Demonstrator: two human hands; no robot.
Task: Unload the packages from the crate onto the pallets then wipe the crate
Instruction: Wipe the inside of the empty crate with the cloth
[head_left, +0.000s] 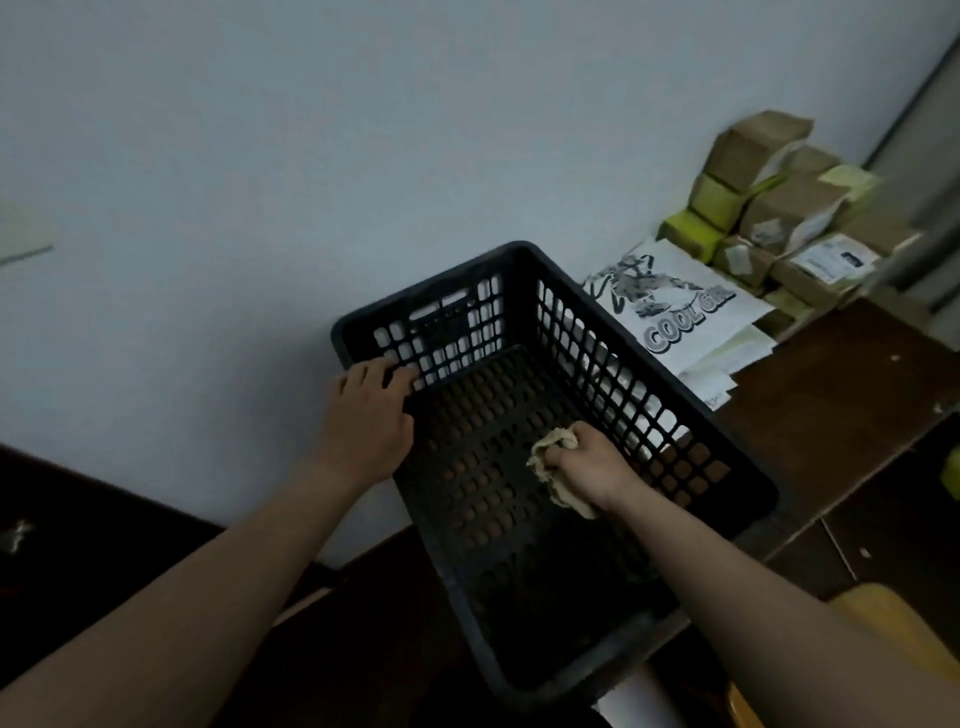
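Inside the black crate (524, 260), the right hand (589, 462) grips a cloth (553, 467).

I see the left hand (370, 410) gripping the black perforated plastic crate's (519, 260) rim while the right hand (587, 462) presses a crumpled beige cloth (553, 470) inside; brown cardboard packages (779, 208) sit stacked beyond.

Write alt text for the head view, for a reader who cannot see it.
A person's right hand grips a crumpled beige cloth inside an empty black perforated plastic crate, while the left hand holds the crate's left rim. Brown cardboard packages and a white printed bag lie by the pale wall at right.
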